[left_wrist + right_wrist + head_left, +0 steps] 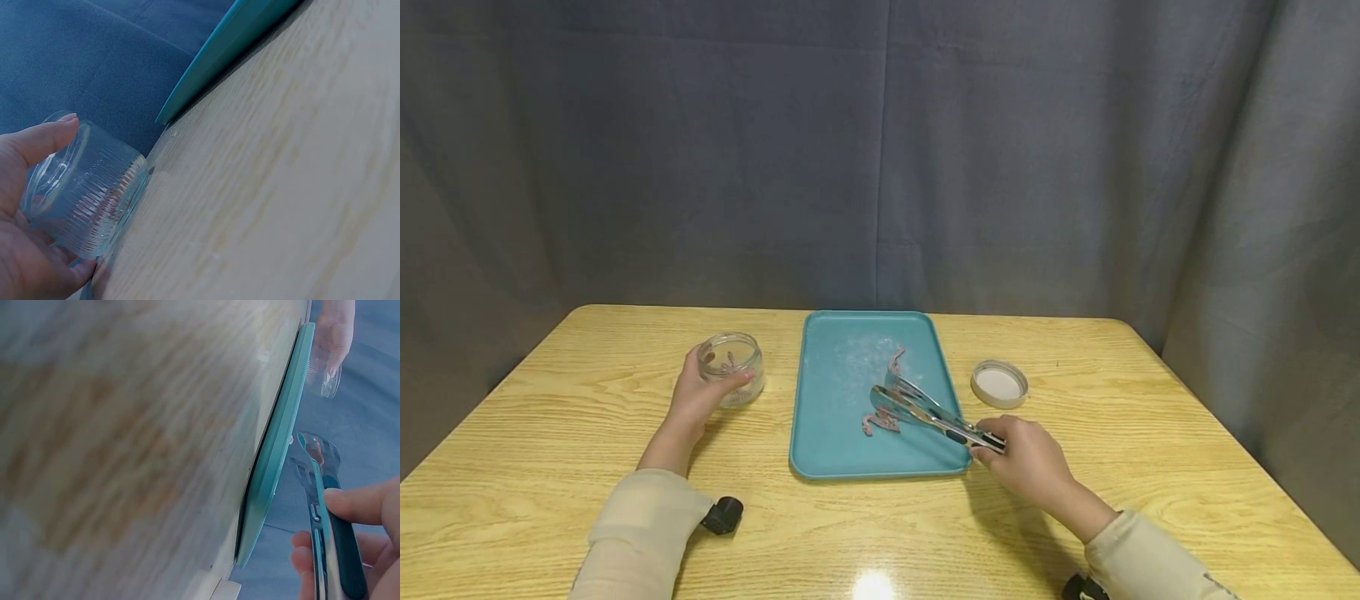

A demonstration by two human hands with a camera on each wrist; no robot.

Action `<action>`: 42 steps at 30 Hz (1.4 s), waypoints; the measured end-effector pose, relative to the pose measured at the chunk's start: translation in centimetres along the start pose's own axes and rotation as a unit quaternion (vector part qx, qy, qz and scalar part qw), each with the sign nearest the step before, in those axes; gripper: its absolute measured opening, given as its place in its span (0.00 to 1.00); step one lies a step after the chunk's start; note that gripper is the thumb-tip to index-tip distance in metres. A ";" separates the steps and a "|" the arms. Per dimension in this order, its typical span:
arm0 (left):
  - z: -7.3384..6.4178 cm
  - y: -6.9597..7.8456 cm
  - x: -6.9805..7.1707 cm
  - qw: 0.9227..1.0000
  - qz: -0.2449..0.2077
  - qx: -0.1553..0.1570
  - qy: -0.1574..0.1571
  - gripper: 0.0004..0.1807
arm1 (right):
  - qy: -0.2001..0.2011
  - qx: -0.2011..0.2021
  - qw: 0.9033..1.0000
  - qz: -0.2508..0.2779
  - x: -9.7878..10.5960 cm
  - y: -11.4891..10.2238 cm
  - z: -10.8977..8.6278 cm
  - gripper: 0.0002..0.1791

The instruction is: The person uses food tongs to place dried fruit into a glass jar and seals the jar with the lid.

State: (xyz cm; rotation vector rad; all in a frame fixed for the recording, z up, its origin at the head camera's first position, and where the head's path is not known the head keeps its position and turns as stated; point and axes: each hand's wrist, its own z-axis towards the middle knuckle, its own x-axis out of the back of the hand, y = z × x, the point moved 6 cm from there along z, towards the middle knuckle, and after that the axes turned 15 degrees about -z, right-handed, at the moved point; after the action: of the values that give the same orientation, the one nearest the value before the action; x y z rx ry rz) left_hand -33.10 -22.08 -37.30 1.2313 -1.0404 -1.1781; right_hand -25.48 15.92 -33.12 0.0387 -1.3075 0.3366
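My left hand grips a clear glass jar standing on the table left of the tray. Thumb and fingers wrap its sides near the open rim. In the left wrist view, something pinkish shows low inside the ribbed jar. With my right hand I hold metal tongs with dark grips, reaching over the teal tray. The tong tips are spread apart, close over the tray. Twisted pink strips lie by the near tip, and another pink strip beyond the far tip.
A round lid with a white inside lies right of the tray. Whitish powdery marks cover part of the tray's far half. The wooden table ends at a grey curtain behind and at the right.
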 end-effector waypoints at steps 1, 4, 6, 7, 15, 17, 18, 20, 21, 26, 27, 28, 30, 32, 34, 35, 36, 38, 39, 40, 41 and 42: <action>0.0 0.0 0.0 1.000 0.000 -0.001 0.000 0.51 | 0.000 0.000 1.000 -0.001 0.0 0.0 0.0 0.10; 0.0 -0.1 0.0 1.000 0.000 -0.001 -0.001 0.51 | -0.003 0.001 1.000 0.000 0.0 -0.1 0.0 0.11; 0.1 -0.1 0.0 1.000 0.000 -0.002 -0.001 0.51 | -0.005 0.001 1.000 0.000 -0.1 -0.1 0.0 0.11; 0.1 -0.1 0.0 1.000 0.001 -0.002 -0.001 0.51 | -0.005 0.002 1.000 -0.001 -0.1 -0.1 0.0 0.11; 0.1 -0.1 0.1 1.000 -0.001 -0.001 -0.001 0.51 | 0.000 0.019 1.000 -0.013 -0.2 -0.1 0.0 0.08; 0.0 0.0 0.0 1.000 -0.002 -0.003 -0.002 0.51 | 0.003 0.024 1.000 -0.016 -0.2 -0.1 0.0 0.08; 0.0 0.0 0.0 1.000 -0.002 -0.002 -0.003 0.51 | 0.004 0.024 1.000 -0.017 -0.2 -0.1 -0.1 0.08; 0.0 0.0 0.0 1.000 -0.003 -0.002 -0.004 0.51 | 0.005 0.027 0.999 -0.018 -0.1 -0.2 -0.1 0.07; -0.1 0.0 0.0 1.000 -0.003 -0.002 -0.003 0.51 | 0.005 0.028 0.999 -0.018 -0.1 -0.2 -0.1 0.07; -0.1 0.0 0.0 1.000 0.000 -0.001 -0.001 0.51 | 0.008 0.031 0.999 -0.021 -0.1 -0.3 -0.3 0.06; -0.1 0.0 0.0 1.000 0.001 -0.002 -0.001 0.51 | 0.011 0.035 0.999 -0.023 0.0 -0.3 -0.3 0.06; 0.0 0.0 0.1 1.000 0.001 -0.002 0.000 0.51 | 0.014 0.038 0.999 -0.025 0.0 -0.4 -0.3 0.06; 0.0 0.0 0.1 1.000 0.002 -0.002 0.000 0.51 | 0.019 0.041 0.999 -0.029 0.1 -0.4 -0.3 0.06; 0.0 0.0 0.1 1.000 0.003 -0.002 0.001 0.51 | 0.020 0.041 0.998 -0.032 0.1 -0.5 -0.3 0.06; 0.1 -0.1 0.1 1.000 0.003 0.000 0.001 0.52 | 0.020 0.039 0.998 -0.034 0.1 -0.4 -0.4 0.07; 0.1 -0.1 0.1 1.000 0.003 0.002 0.001 0.52 | 0.020 0.038 0.998 -0.034 0.1 -0.4 -0.4 0.07; 0.1 -0.1 0.1 1.000 0.003 0.003 0.001 0.52 | 0.020 0.038 0.998 -0.034 0.1 -0.4 -0.4 0.07; 0.1 0.0 0.1 1.000 0.002 0.006 0.001 0.52 | 0.021 0.036 0.999 -0.034 0.2 -0.4 -0.4 0.07; 0.1 0.0 0.1 1.000 0.002 0.007 0.001 0.52 | 0.023 0.036 0.999 -0.034 0.3 -0.4 -0.4 0.07; 0.1 0.0 0.1 1.000 0.001 0.007 0.001 0.53 | 0.023 0.034 0.999 -0.033 0.3 -0.3 -0.4 0.07; 0.1 0.0 0.0 1.000 0.001 0.007 0.002 0.53 | 0.023 0.031 0.999 -0.031 0.3 -0.3 -0.4 0.07; 0.1 0.0 0.0 1.000 0.002 0.006 0.002 0.53 | 0.022 0.029 0.999 -0.030 0.3 -0.2 -0.4 0.07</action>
State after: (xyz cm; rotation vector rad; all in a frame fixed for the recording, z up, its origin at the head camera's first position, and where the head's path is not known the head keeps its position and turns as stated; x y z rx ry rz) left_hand -33.16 -22.12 -37.32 1.2410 -1.0485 -1.1680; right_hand -24.97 15.87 -32.87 0.1188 -1.2497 0.3226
